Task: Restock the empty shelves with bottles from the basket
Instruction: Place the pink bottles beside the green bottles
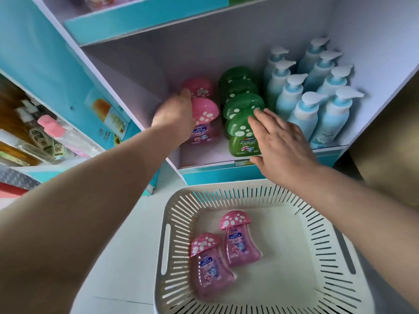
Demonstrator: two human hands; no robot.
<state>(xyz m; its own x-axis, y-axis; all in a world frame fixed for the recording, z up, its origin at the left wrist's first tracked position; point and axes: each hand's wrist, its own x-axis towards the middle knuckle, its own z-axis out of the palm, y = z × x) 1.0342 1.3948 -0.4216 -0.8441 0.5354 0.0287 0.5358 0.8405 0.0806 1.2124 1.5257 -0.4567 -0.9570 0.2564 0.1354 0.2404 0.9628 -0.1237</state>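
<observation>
My left hand (pixel 174 114) is inside the shelf, gripping the left side of a pink mushroom-capped bottle (pixel 205 118) that stands upright at the front. A second pink bottle (pixel 199 87) stands behind it. My right hand (pixel 281 146) hovers open with fingers spread, its fingertips at the cap of the front green mushroom-capped bottle (pixel 242 137). More green bottles (pixel 238 87) line up behind that one. Below, a white slotted basket (pixel 328 257) holds two pink bottles lying flat, one at the left (pixel 210 266) and one further back (pixel 240 239).
Several blue pump bottles (pixel 317 87) fill the right part of the shelf in two rows. The shelf's front lip (pixel 215 171) is teal. A neighbouring shelf on the left (pixel 34 137) carries assorted packaged goods. An upper shelf edge (pixel 140 21) overhangs.
</observation>
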